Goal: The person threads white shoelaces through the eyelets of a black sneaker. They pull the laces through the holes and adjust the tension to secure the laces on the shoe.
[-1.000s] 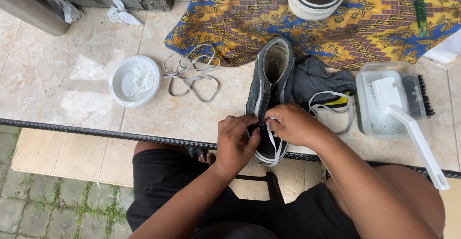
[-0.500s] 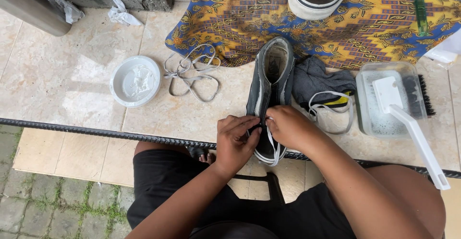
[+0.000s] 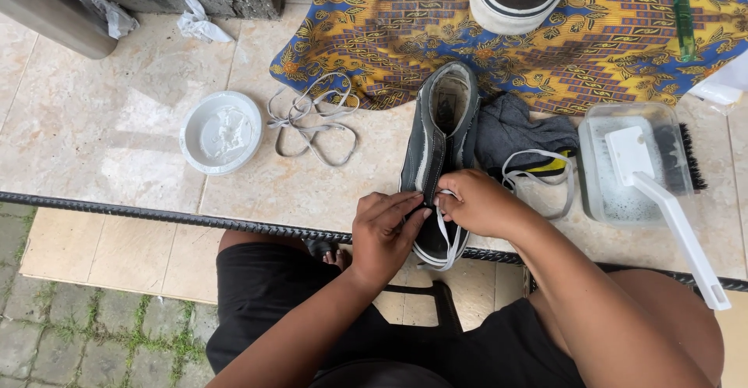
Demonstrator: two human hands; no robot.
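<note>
Both hands, the left hand [image 3: 383, 228] and right hand [image 3: 477, 201], are pinched shut on the white lace [image 3: 446, 236] at the toe of the dark sneaker [image 3: 436, 142] on the tiled floor [image 3: 117, 123], so lacing looks barely begun, while another loose lace [image 3: 312, 119] waits nearby.

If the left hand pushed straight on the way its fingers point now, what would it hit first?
The left hand points right and slightly up, already touching the dark shoe. Straight on it would likely meet the right hand first, right across the white lace.
</note>
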